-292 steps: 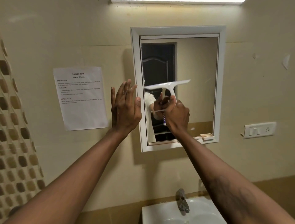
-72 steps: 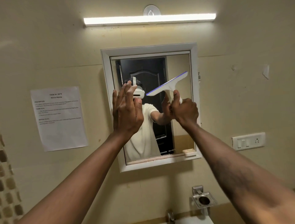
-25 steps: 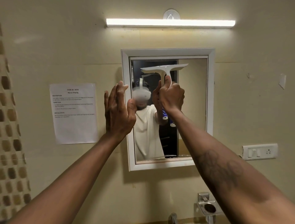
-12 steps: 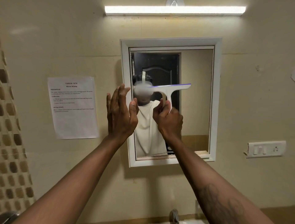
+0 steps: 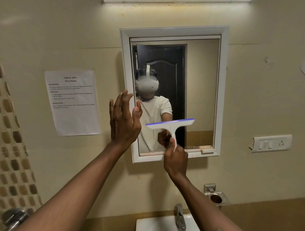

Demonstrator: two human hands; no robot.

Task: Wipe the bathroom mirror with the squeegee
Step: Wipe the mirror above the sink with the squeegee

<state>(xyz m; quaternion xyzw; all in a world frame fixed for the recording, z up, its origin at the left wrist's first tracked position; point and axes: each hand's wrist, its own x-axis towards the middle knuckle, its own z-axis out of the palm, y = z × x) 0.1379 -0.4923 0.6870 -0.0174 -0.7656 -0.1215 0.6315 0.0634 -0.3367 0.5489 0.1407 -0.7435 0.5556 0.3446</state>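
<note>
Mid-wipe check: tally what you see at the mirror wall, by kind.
mirror: 1
squeegee: 1
hands, left hand and right hand: 2
paper notice: 1
switch plate: 1
tap: 1
sink: 1
Total: 8

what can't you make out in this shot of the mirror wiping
All in the head view:
Sheet of paper: headings readable, body text too small.
Squeegee: its lower handle is hidden inside the right hand; whether the blade touches the mirror cannot be told.
Sink: cut off by the bottom edge.
Light: cut off by the top edge.
</note>
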